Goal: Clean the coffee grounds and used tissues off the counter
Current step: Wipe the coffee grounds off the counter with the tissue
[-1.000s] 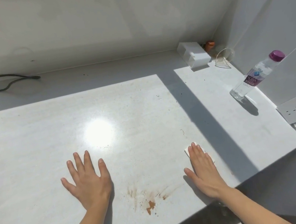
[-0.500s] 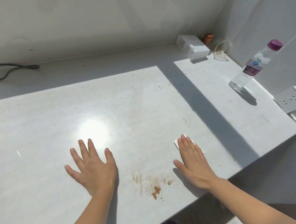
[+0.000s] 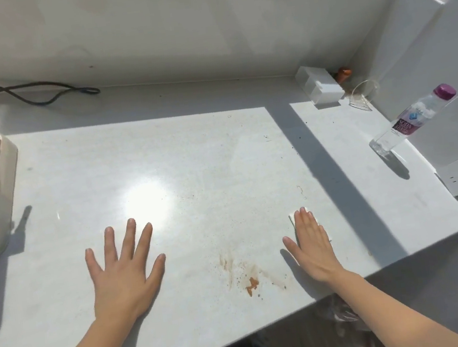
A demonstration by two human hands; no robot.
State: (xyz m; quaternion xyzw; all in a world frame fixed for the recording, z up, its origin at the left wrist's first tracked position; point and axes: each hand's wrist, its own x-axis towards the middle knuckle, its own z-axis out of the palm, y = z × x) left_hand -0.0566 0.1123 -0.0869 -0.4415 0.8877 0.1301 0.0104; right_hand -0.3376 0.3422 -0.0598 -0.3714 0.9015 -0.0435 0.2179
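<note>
Seen from the head camera, a person's two hands lay flat on a sunlit white desk (image 3: pixel 190 155) near its front edge. The right hand (image 3: pixel 313 245), fingers straight and together, pressed palm-down on a folded white tissue (image 3: pixel 292 218), of which only a strip and corner showed beyond the fingertips; it gripped nothing, merely pinning the tissue to the surface. The left hand (image 3: pixel 124 271) rested open with fingers spread, holding nothing. The brown coffee stain (image 3: pixel 248 275), a smear with scattered dark specks running roughly toward the front edge, lay between the two hands, just to the left of the right hand and closer to it than to the left. Any wipe would likely call for the tissue to be drawn leftward across that patch. A few loose specks also dotted the desk toward its back right corner, near a plastic bottle (image 3: pixel 410 123).
</note>
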